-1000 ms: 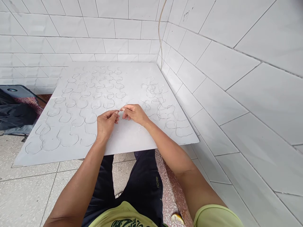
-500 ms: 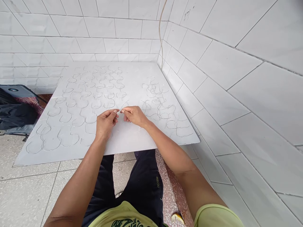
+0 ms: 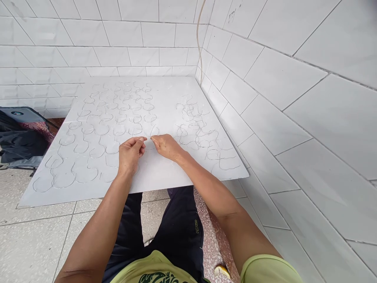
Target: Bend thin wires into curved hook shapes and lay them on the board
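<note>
**Both hands at near edge of wire-laid board, grip unconfirmed**

The left hand [image 3: 130, 155] sits at the 6 o'clock edge of the white board [image 3: 165, 175], curled, with its fingers bent toward the palm and its thumb raised close by. It is not tightly clenched. The right hand [image 3: 166, 146] lies just beside it at 3 o'clock, low over the board, its fingers together and extended toward the left hand. The two hands are near each other but not touching. Neither hand can be confirmed as grasping anything: any strand between the fingers would be too thin to tell.

Thin bent wire shapes [image 3: 101, 129] lie flat on the board in looped rows, spanning 9 to 12 o'clock from the hands, with the nearest curve [image 3: 154, 130] just off 12 o'clock. A denser wire cluster [image 3: 197, 127] lies at 2 to 3 o'clock, near the board's right edge.

White wall tiles [image 3: 324, 118] rise beyond and beside the board, and a pale cable [image 3: 199, 43] runs down their corner at 1 o'clock. A black bag [image 3: 20, 143] lies at 9 o'clock, and a terrazzo ledge [image 3: 213, 247] runs below at 5 o'clock
</note>
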`<state>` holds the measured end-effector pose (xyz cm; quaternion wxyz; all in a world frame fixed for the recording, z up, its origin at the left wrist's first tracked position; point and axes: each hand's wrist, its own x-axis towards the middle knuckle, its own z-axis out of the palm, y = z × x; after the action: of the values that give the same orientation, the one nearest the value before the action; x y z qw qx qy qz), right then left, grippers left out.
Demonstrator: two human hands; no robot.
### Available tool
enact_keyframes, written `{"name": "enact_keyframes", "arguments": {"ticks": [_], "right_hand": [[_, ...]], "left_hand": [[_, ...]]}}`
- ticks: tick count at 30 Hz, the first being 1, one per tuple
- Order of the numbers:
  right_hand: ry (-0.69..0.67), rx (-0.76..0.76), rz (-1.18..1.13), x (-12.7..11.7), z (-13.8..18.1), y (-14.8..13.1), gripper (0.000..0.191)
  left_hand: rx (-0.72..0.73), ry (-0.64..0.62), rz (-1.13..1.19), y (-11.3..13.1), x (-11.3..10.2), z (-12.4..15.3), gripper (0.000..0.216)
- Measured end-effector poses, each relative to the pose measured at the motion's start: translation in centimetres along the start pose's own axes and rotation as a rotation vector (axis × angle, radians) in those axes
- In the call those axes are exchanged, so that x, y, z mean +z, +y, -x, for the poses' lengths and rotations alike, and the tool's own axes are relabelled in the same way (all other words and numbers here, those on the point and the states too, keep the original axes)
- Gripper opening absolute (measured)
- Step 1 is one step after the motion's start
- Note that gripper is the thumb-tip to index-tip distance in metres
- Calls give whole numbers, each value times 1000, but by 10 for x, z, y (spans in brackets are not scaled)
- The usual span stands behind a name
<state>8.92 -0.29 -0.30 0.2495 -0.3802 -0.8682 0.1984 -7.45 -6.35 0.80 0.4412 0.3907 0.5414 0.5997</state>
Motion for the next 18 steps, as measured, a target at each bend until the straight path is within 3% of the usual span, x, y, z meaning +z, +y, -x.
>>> {"name": "enact_keyframes", "arguments": {"ticks": [5,10,18], "right_hand": [[-26,-19,134,2,-1,0,24],[-47,-124,221,8,-1,3,23],[1,-197,213,4,1,1,35]], "left_hand": [[-38,-48,-36,-1,1,-1,20],[-28,19,-113,-1,4,0,29],[-39,98,-108,-2,2,-2,23]]}}
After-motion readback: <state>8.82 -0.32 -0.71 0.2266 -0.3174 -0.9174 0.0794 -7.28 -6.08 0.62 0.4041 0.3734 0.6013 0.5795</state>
